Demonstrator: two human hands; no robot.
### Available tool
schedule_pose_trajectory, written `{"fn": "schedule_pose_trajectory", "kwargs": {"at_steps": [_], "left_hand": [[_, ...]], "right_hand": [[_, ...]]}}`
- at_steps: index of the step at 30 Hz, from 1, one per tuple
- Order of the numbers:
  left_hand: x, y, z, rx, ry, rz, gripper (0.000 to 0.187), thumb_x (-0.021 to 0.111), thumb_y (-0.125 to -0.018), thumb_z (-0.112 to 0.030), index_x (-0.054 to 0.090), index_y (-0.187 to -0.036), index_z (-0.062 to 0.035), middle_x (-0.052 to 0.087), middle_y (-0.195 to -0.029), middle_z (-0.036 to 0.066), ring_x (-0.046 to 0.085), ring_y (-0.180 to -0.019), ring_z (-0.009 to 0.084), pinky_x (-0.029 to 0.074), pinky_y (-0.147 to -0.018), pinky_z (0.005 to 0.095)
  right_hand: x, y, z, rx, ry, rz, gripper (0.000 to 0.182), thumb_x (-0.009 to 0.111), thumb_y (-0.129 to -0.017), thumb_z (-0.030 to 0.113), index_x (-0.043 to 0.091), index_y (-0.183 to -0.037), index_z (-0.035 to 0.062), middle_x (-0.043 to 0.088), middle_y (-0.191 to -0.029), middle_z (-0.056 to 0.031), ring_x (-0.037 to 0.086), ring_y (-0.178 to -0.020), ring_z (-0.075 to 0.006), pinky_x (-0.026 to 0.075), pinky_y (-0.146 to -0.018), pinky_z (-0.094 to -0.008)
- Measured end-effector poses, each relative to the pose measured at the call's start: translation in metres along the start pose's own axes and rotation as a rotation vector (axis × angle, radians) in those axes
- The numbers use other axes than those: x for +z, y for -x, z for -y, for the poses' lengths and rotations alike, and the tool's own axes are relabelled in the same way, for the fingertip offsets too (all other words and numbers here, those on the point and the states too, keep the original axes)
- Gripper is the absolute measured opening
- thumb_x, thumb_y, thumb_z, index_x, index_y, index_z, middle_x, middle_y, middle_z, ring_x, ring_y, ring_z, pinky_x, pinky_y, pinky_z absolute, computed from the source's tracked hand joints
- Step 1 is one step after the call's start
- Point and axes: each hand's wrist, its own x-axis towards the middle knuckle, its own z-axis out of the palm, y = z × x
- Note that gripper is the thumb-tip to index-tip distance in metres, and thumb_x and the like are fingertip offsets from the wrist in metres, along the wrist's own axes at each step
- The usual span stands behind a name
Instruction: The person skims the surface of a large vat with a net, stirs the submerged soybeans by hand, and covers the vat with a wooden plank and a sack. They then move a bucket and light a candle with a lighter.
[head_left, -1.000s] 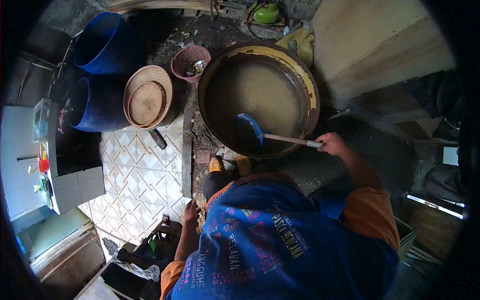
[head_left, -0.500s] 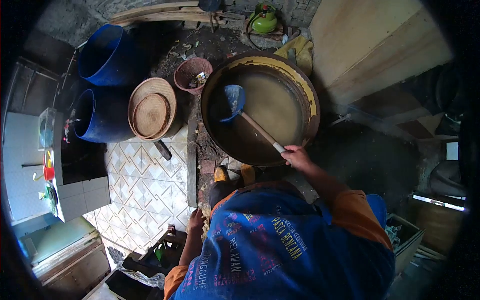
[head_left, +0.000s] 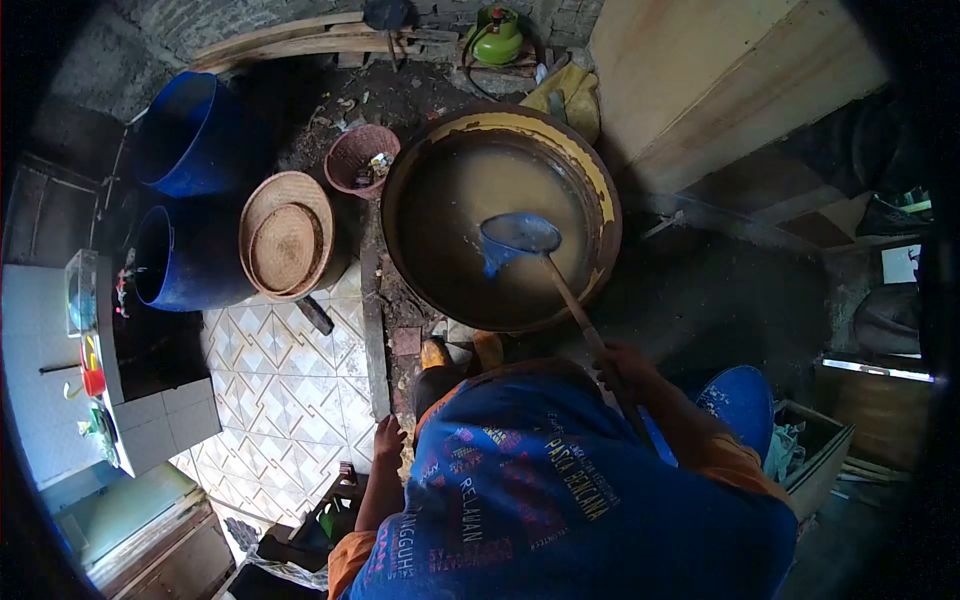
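Note:
My right hand (head_left: pixel 625 370) is closed around the wooden handle of a long-handled blue net (head_left: pixel 520 234). The net's round mesh head is over the large round vat (head_left: pixel 609 190), at the side nearer me, with part of the mesh hanging down. Cloudy brownish liquid (head_left: pixel 480 185) partly fills the vat. The handle slants over the vat's near rim, and its rear end passes beside my blue shirt. My left hand (head_left: pixel 390 437) hangs low beside my body, holding nothing, its fingers loosely apart above the tiled floor.
Left of the vat are a pink basket (head_left: pixel 352 160) with scraps, stacked woven trays (head_left: pixel 285 245) and two blue drums (head_left: pixel 195 265). A green gas cylinder (head_left: pixel 496 40) and yellow sack (head_left: pixel 575 105) stand behind. A blue lidded container (head_left: pixel 740 395) is at right.
The net has swung from the vat's left side toward its near right side. My right hand has drawn back toward my body, farther along the handle. The view has shifted slightly.

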Motion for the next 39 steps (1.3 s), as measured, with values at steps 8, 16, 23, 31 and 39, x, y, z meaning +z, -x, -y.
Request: {"fn": "schedule_pose_trajectory", "kwargs": {"at_steps": [8,16,23,31,39], "left_hand": [[-0.003,0.018,-0.005,0.228,-0.354,0.045,0.045,0.053,-0.087,-0.024,0.041,-0.122,0.0006,0.047,-0.118,0.019,0.056,-0.1,0.0263,0.05,-0.078,0.036],[-0.009,0.026,0.01,0.219,-0.262,0.015,0.046,0.055,-0.085,-0.025,0.042,-0.119,0.004,0.051,-0.112,0.018,0.058,-0.095,0.0256,0.051,-0.071,0.0345],[-0.015,0.013,0.027,0.009,-0.093,0.003,0.049,0.048,-0.086,-0.042,0.041,-0.125,-0.0128,0.049,-0.114,0.009,0.055,-0.084,0.0202,0.038,-0.057,0.0305],[-0.023,0.026,0.051,0.132,-0.303,-0.027,0.047,0.048,-0.087,-0.041,0.044,-0.125,-0.0134,0.053,-0.109,0.007,0.058,-0.083,0.0198,0.039,-0.057,0.0292],[-0.008,0.043,0.047,0.145,-0.204,-0.081,0.029,0.059,-0.077,-0.019,0.045,-0.096,-0.0013,0.057,-0.097,0.019,0.055,-0.094,0.0344,0.046,-0.075,0.0407]], "right_hand": [[-0.048,-0.077,-0.055,-0.478,0.369,0.225,0.017,0.051,-0.084,0.019,0.055,-0.086,0.0023,0.054,-0.066,-0.0079,0.053,-0.058,-0.0198,0.045,-0.053,-0.0325],[-0.017,-0.106,0.023,-0.076,-0.233,-0.02,0.017,0.05,-0.086,0.02,0.053,-0.089,0.0031,0.055,-0.071,-0.0065,0.053,-0.059,-0.0166,0.043,-0.049,-0.0314],[0.015,-0.142,0.082,-0.133,0.085,-0.169,0.012,0.052,-0.086,0.019,0.052,-0.089,0.0072,0.053,-0.07,-0.004,0.051,-0.053,-0.015,0.04,-0.043,-0.0296],[0.053,-0.208,0.108,-0.246,0.206,-0.181,0.01,0.057,-0.081,0.015,0.054,-0.084,0.0061,0.052,-0.063,-0.0046,0.051,-0.047,-0.0156,0.039,-0.038,-0.0306],[0.096,-0.201,0.105,-0.346,0.311,-0.12,0.008,0.056,-0.081,0.013,0.057,-0.085,0.0051,0.05,-0.061,-0.0013,0.05,-0.046,-0.0126,0.038,-0.038,-0.027]]}}
